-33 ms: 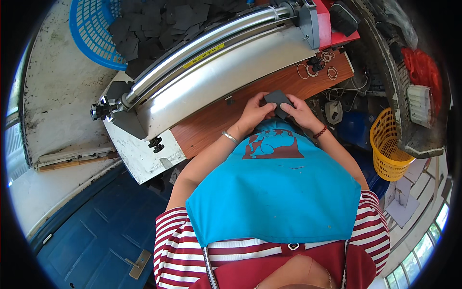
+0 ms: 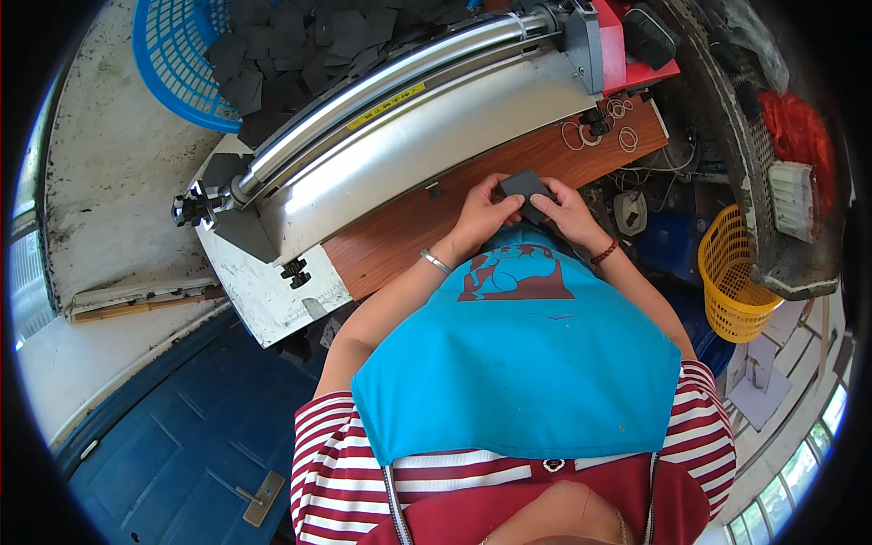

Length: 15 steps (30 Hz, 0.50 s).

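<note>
A small dark grey square piece [image 2: 524, 186], flat and sheet-like, is pinched between my two hands just beyond the top of my blue apron [image 2: 518, 363]. My left hand [image 2: 483, 214] grips its left side, thumb on top and fingers curled underneath. On the opposite side my right hand [image 2: 572, 216] holds it the same way. Whether it is one piece or a thin stack I cannot tell. Both hands are over the near edge of a brown wooden board [image 2: 391, 238], in front of a machine with a long shiny roller [image 2: 318, 123] and a sloping metal plate [image 2: 418, 150].
Behind the roller lies a heap of dark flat pieces [image 2: 282, 45] beside a blue plastic basket [image 2: 163, 54]. Pale cord loops [image 2: 628, 138] rest at the board's right end. A yellow basket [image 2: 718, 282] stands at right. Lower left is a blue door [image 2: 173, 445].
</note>
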Each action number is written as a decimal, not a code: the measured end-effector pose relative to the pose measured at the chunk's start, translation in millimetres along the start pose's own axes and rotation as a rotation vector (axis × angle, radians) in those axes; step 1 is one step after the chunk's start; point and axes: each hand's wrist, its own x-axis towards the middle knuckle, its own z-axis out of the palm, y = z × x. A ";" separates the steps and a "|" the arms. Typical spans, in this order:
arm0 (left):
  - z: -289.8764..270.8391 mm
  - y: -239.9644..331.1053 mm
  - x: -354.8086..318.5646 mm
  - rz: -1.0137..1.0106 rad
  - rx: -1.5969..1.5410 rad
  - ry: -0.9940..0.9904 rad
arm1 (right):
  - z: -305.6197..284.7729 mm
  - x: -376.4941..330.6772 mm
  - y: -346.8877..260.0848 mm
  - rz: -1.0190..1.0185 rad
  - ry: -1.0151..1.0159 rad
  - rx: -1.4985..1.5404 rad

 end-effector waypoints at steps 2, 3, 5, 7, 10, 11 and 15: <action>11.0 5.5 -7.0 0.336 0.299 0.126 | 5.8 -5.6 -8.6 -0.031 0.087 0.019; 14.3 9.9 -10.9 0.386 0.282 0.136 | 7.9 -6.6 -10.9 -0.102 0.129 0.011; 18.8 27.8 -19.8 0.403 0.197 0.088 | 5.9 -9.7 -20.6 -0.174 0.175 0.004; 18.7 44.1 -28.8 0.420 0.112 0.043 | 0.1 -14.8 -39.8 -0.016 0.013 0.321; 16.0 63.6 -38.3 0.244 -0.196 -0.121 | 5.4 -18.3 -65.6 0.055 -0.210 0.629; 15.3 68.2 -40.5 0.175 -0.324 -0.196 | 8.9 -16.7 -75.3 0.052 -0.212 0.627; 25.1 92.5 -48.1 0.281 -0.085 0.106 | 15.6 -14.0 -93.1 -0.010 -0.192 0.491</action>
